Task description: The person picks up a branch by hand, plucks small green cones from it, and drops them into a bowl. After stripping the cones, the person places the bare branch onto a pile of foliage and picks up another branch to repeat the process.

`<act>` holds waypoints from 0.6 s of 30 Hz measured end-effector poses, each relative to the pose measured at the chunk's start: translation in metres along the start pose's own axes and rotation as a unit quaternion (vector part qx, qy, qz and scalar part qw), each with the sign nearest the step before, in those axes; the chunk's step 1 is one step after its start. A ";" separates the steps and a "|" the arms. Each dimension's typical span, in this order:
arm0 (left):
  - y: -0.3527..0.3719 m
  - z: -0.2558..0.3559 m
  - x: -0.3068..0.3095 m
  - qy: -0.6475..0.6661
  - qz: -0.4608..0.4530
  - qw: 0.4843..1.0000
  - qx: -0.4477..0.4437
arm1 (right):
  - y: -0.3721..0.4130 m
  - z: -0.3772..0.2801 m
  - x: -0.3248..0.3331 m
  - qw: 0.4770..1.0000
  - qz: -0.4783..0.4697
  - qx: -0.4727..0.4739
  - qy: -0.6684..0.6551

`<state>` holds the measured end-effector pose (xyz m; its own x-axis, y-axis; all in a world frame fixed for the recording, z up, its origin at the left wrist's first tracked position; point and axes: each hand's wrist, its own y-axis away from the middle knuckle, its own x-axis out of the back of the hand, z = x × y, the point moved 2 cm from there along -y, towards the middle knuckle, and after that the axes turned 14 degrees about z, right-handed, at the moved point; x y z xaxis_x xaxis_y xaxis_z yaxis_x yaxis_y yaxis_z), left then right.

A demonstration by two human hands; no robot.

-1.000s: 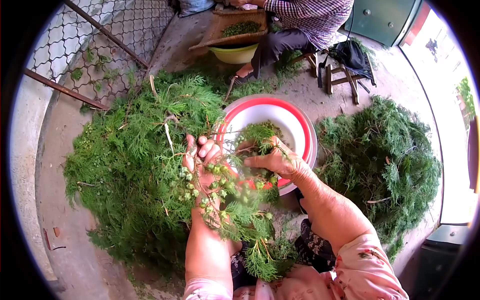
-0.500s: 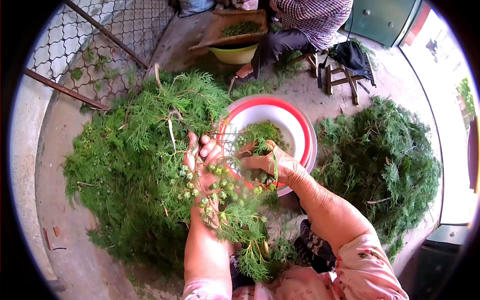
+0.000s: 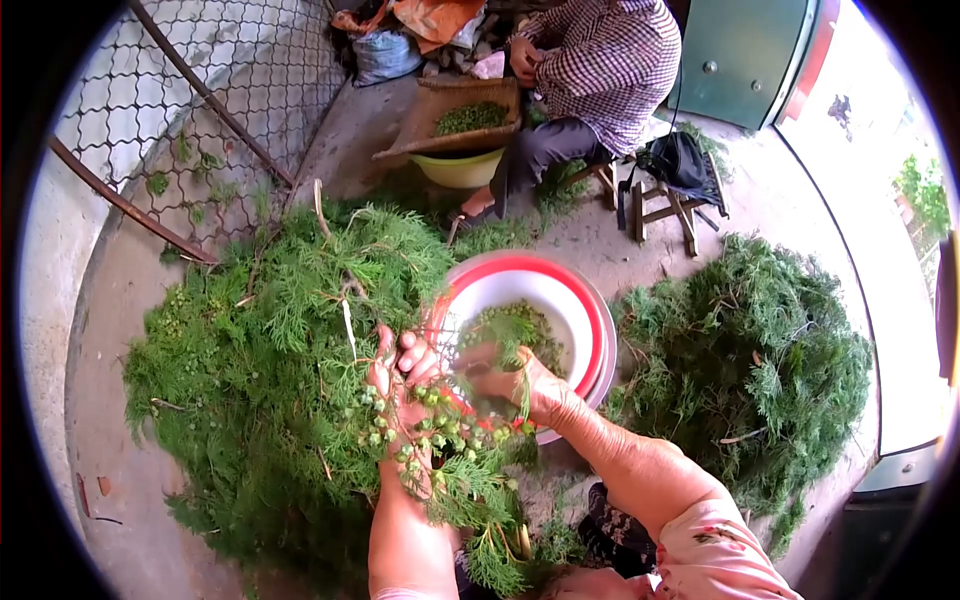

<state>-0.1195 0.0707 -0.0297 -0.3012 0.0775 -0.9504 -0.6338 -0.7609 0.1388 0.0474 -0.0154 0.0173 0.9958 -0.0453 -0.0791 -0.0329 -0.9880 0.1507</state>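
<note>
My left hand (image 3: 408,358) is closed around a leafy cypress branch (image 3: 440,435), which carries clusters of round green cones and hangs down over my forearm. Just to the right, my right hand (image 3: 520,385) reaches over the near rim of a white basin (image 3: 575,305) with a red band. Its fingers are partly smeared by motion, and a thin green sprig (image 3: 525,395) hangs by the thumb. Inside the basin lies a small heap of picked green cones and leaf bits (image 3: 525,335).
A large pile of cypress branches (image 3: 250,380) spreads at the left, another pile (image 3: 745,370) at the right. Ahead, a person (image 3: 610,80) sits by a woven tray (image 3: 420,120) over a yellow-green basin (image 3: 455,170). A wooden stool (image 3: 680,215) bears a black bag (image 3: 680,165).
The view has tilted up, so the basin and piles sit lower and more of the seated person shows. My right hand has shifted slightly over the basin; my left still holds the branch.
</note>
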 end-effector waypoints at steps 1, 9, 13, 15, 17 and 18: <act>0.001 0.000 -0.002 0.002 0.001 1.000 -0.001 | 0.005 -0.007 -0.001 0.997 0.014 -0.069 -0.027; 0.005 0.000 -0.005 -0.007 0.055 0.998 -0.005 | -0.009 0.026 -0.007 0.912 0.014 0.223 0.345; 0.004 0.001 0.001 -0.009 0.079 0.996 -0.041 | -0.017 0.068 -0.002 0.827 -0.025 0.273 0.490; 0.004 0.005 0.002 -0.003 0.091 0.994 -0.052 | -0.010 0.058 -0.003 0.892 0.015 0.234 0.387; 0.005 0.005 0.001 0.010 0.092 0.993 -0.080 | -0.005 0.057 -0.001 0.814 0.009 0.386 0.434; 0.000 0.017 0.012 0.021 0.019 0.999 -0.025 | -0.001 0.053 -0.001 0.764 0.018 0.458 0.453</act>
<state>-0.1352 0.0829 -0.0363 -0.2933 0.0212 -0.9558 -0.5858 -0.7941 0.1621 0.0422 -0.0217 -0.0352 0.6294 -0.3638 0.6867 0.3066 -0.6956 -0.6497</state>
